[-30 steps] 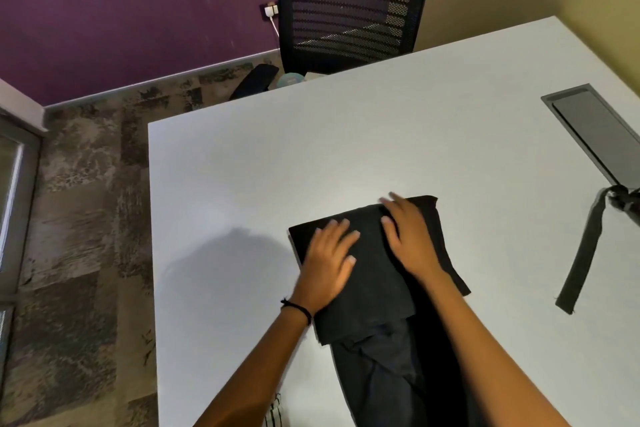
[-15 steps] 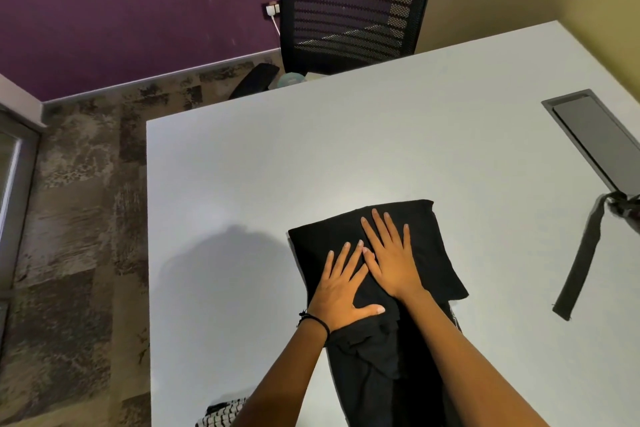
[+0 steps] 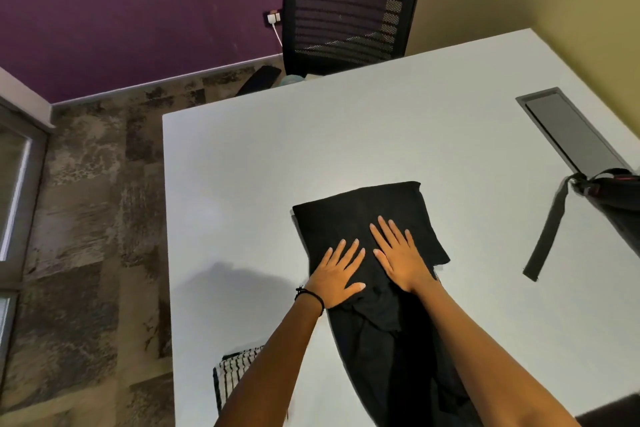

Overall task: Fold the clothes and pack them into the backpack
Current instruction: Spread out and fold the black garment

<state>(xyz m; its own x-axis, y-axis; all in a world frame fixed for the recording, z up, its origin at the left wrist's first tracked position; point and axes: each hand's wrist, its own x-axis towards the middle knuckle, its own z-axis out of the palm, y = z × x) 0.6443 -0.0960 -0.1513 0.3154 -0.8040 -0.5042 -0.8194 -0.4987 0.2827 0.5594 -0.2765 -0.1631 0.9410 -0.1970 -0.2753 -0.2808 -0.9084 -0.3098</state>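
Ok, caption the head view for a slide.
Both hands, left and right, press flat on a folded black garment on the white table.

The white tabletop (image 3: 346, 135) carries a black garment (image 3: 367, 218), partly folded, at near centre. A black backpack (image 3: 620, 198) lies at the right edge, its strap (image 3: 547, 232) extended across the surface. A grey cable hatch (image 3: 571, 128) is recessed at far right. A striped cloth (image 3: 232, 371) overhangs the near left edge.

L hand (image 3: 337, 276), R hand (image 3: 401, 258) — flat, fingers splayed
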